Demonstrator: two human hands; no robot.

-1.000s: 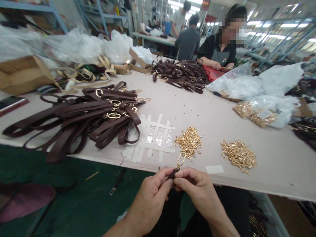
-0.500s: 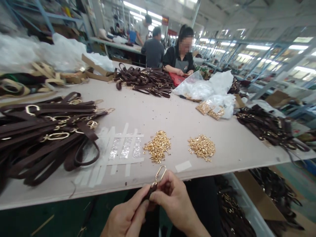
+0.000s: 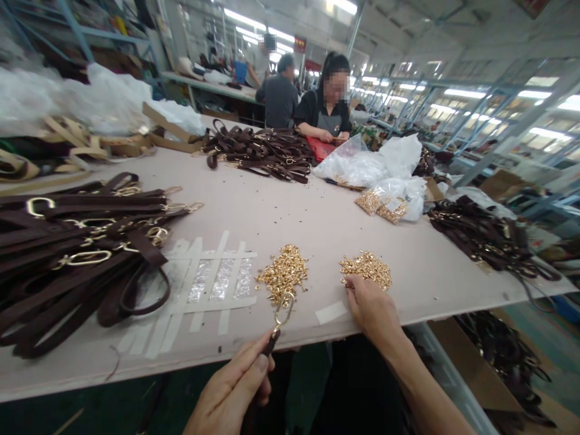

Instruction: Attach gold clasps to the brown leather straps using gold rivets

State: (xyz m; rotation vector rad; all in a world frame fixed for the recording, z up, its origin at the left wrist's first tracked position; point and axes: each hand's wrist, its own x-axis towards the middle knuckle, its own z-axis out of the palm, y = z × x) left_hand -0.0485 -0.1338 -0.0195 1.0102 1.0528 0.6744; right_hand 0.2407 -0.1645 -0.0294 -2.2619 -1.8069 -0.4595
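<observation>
My left hand [image 3: 242,380] pinches the end of a dark brown strap [image 3: 272,342] at the table's front edge. From that end a gold oval clasp [image 3: 284,309] points up, overlapping the near side of the left pile of small gold fittings [image 3: 286,269]. To the right, my right hand [image 3: 369,305] reaches over the table, its fingertips together at the near left side of the right pile of gold fittings [image 3: 374,266]. Anything between those fingertips is too small to make out. A strip of pale tape [image 3: 330,313] lies left of this hand.
Brown straps with gold clasps [image 3: 90,241] cover the table's left side. More straps [image 3: 267,151] lie at the back, others [image 3: 484,235] at the right. Taped clear plastic [image 3: 222,278] lies front left. Behind plastic bags [image 3: 376,160] a person [image 3: 324,109] handles something red.
My right hand has let go of the strap end and moved right and forward to the right pile. My left hand still holds the strap. The view has shifted slightly.
</observation>
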